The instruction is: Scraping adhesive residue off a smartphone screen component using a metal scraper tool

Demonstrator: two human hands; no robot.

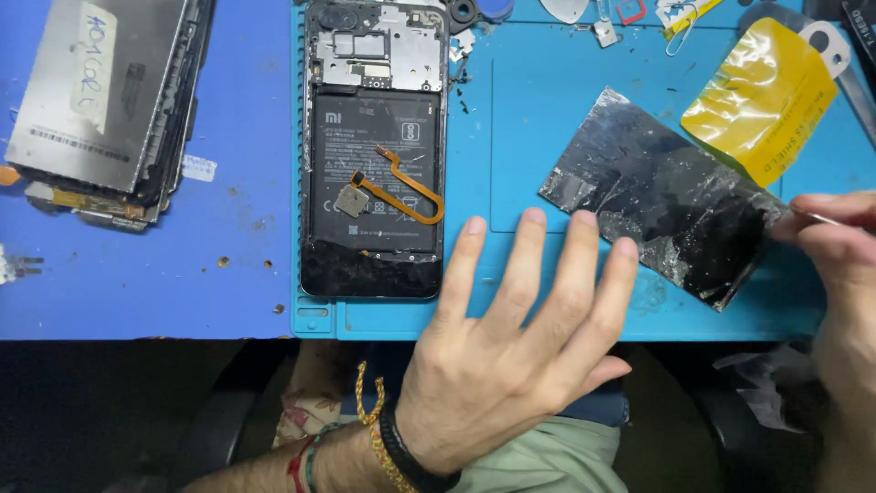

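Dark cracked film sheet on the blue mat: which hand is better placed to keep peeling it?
Right, probably. The right hand pinches a thin metal tool at the edge of the dark cracked film sheet. The left hand is open and flat on the blue mat, its fingertips just short of the sheet.

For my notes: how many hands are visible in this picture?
2. The left hand lies open and flat on the mat's near edge; the right hand, at the right border, pinches a thin tool.
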